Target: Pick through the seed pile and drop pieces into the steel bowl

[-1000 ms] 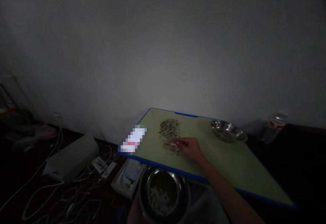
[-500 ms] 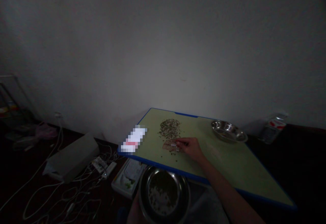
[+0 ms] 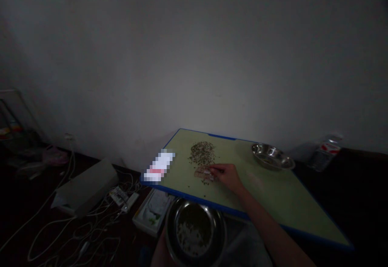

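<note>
My right hand is closed in a pinch on a thin, see-through pinkish piece, perhaps a plastic card, lying low over the green board. Just beyond it is a spread pile of small dark grains, seed-like but too small to name. A few loose grains lie on the near side of the piece. Below the board's front edge, my left hand is at the left side of a metal bowl, holding it, its fingers mostly hidden. Dark and pale bits fill the bowl's bottom.
A second metal bowl stands at the board's back right. A blurred-out phone-like rectangle lies at the left edge. A plastic bottle is on the right. Boxes, a power strip and tangled cables lie at lower left.
A couple of loose grains have shifted, one toward the board's front edge and one slightly left. My right hand and the pinkish piece have barely moved. The bowl stays in place.
</note>
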The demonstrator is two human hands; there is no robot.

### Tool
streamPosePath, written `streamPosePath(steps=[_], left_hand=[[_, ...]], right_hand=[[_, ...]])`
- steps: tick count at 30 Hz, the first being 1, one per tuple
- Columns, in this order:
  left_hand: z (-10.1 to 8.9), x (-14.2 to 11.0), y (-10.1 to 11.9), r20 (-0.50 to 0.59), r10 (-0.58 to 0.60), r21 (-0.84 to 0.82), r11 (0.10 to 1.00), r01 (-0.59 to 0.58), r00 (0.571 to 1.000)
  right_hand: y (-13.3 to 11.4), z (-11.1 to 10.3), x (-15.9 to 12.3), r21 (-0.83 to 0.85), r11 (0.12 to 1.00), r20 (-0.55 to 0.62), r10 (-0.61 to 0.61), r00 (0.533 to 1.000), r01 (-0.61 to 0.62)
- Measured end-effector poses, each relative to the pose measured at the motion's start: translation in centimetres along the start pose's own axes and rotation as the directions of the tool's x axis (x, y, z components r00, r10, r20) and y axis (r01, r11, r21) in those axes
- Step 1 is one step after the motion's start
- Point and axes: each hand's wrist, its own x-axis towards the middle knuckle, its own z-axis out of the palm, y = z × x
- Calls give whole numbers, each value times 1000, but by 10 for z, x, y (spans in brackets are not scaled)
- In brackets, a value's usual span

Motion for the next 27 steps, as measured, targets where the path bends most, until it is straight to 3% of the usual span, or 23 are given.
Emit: streamPosePath(steps=[6, 13, 17, 21, 27], left_hand=[[-2, 2, 0, 9, -120, -67, 991, 120, 993], [-14, 5, -6, -22, -63, -9, 998, 63, 998], [-9, 5, -5, 15, -127, -87, 988, 128, 992], [-1, 3, -1, -16, -98, -160, 983, 95, 995], [5, 0, 3, 19, -94, -86, 992, 95, 995]], right_hand=[[-1, -1, 0, -11, 1000, 32, -10, 999, 11], [-1, -1, 1, -2, 1000, 57, 6, 998, -6], [-1, -1, 1, 6, 1000, 65, -11, 998, 11], [-1, -2, 1, 22, 1000, 71, 12, 997, -14], [-1, -2, 1, 64, 998, 85, 19, 996, -25]])
